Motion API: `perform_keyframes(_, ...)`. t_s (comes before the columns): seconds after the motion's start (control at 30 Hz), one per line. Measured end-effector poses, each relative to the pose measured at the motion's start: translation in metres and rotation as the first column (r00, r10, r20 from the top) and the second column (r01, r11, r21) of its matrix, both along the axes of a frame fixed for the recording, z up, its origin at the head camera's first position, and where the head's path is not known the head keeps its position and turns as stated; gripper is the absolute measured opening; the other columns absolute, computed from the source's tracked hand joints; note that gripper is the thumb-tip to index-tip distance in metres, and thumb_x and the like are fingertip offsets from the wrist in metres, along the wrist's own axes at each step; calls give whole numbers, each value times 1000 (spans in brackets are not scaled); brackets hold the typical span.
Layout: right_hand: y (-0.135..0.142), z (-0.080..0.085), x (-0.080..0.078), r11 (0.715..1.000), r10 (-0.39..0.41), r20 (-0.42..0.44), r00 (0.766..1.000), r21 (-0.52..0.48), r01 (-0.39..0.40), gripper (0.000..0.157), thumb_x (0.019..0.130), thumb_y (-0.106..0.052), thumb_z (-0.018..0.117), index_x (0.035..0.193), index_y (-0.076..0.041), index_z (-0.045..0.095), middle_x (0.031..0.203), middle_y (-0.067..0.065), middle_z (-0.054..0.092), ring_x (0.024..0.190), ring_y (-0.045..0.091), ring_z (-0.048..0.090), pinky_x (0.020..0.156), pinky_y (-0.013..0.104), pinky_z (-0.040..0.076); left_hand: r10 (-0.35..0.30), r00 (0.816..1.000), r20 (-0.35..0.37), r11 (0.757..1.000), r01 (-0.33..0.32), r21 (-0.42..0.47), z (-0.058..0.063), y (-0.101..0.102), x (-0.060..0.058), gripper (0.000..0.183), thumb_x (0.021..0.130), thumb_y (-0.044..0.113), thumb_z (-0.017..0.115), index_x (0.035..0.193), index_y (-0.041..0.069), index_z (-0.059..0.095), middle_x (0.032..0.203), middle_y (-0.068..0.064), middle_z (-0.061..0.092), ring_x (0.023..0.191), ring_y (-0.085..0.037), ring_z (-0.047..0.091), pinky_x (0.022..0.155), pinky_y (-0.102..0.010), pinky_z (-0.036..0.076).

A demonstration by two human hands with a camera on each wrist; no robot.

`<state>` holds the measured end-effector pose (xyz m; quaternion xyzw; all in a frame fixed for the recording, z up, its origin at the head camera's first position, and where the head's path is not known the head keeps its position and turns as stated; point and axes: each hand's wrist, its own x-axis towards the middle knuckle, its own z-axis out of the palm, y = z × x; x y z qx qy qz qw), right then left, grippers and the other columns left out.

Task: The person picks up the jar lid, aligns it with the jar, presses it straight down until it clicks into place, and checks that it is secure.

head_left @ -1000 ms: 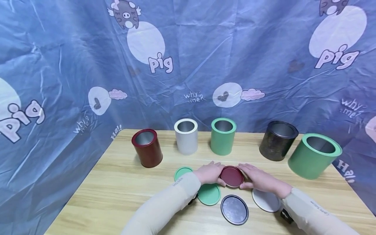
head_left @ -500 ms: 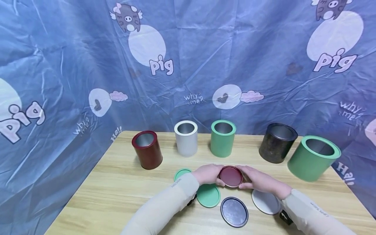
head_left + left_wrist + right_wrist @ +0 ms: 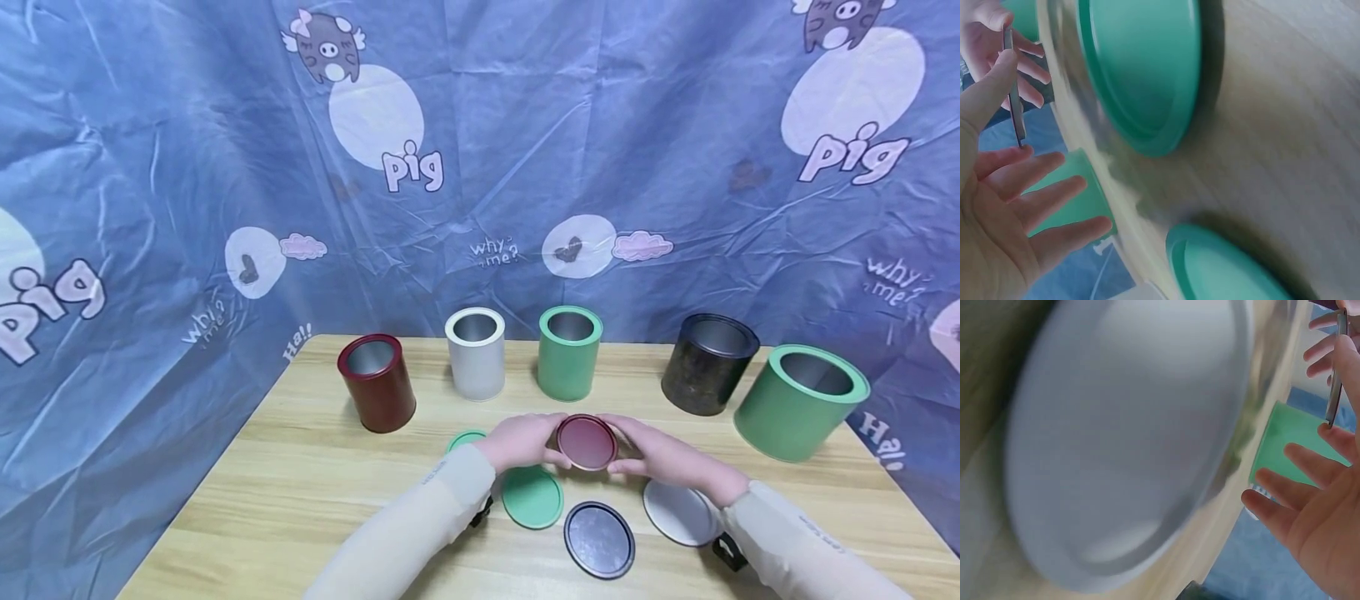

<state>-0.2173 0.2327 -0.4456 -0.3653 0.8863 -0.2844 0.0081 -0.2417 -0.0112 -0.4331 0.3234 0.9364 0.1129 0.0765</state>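
Observation:
In the head view, a round dark red lid is between my two hands, near the middle of the table. My left hand pinches its left edge between thumb and index finger, and my right hand pinches the right edge likewise. Seen edge-on in the left wrist view, the lid is off the tabletop; the other fingers of the left hand are spread. The right wrist view shows the lid's thin rim and the right hand with its remaining fingers extended.
Nearby lie a green lid, a partly hidden green lid, a black lid and a white lid. Behind stand topless-looking cans: red, white, green, black, larger green.
Both hands have raised the red lid and shifted it slightly left and away from me. The cans and other lids have stayed in place.

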Motion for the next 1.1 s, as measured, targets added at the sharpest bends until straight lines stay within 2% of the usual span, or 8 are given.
perform_keyframes(0.3, -11, 10, 0, 998, -51, -6, 999, -23, 51, 67, 87, -35, 70, 141, -4, 46, 137, 14, 55, 127, 38, 50, 104, 55, 39, 43, 999, -8, 998, -42, 41, 15, -17, 6, 74, 81, 53, 71, 145, 26, 44, 140, 4, 56, 125, -15, 55, 95, -34, 51)
perform_keyframes(0.6, -26, 22, -7, 995, -78, 5, 997, -67, 78, 69, 85, -31, 73, 142, -4, 45, 140, 16, 53, 131, 39, 47, 105, 56, 39, 55, 998, -6, 992, -54, 115, 30, -38, 6, 73, 81, 48, 73, 144, 24, 46, 141, 4, 55, 128, -13, 53, 98, -33, 49)
perform_keyframes(0.77, -37, 27, -10, 995, -50, -15, 999, -90, 49, 68, 85, -31, 73, 141, -2, 46, 139, 17, 54, 129, 40, 48, 103, 57, 40, 73, 996, 47, 983, -80, 165, 39, -54, 9, 72, 82, 48, 73, 144, 23, 47, 142, 4, 54, 130, -14, 51, 104, -35, 46)
perform_keyframes(0.97, -54, 32, -15, 993, -32, -18, 999, -118, 30, 70, 84, -32, 73, 142, -3, 46, 139, 16, 54, 129, 38, 49, 104, 56, 41, 127, 990, 67, 971, -138, 198, 47, -73, 14, 73, 82, 48, 73, 144, 20, 46, 143, 1, 54, 131, -18, 51, 104, -41, 46)
perform_keyframes(1.1, -66, 38, -17, 991, -20, -9, 1000, -130, 19, 69, 83, -25, 75, 142, -3, 46, 140, 16, 53, 130, 36, 49, 105, 55, 41, 155, 985, 80, 959, -170, 225, 50, -85, 17, 74, 82, 47, 73, 144, 19, 46, 144, 0, 53, 132, -19, 49, 106, -43, 44)
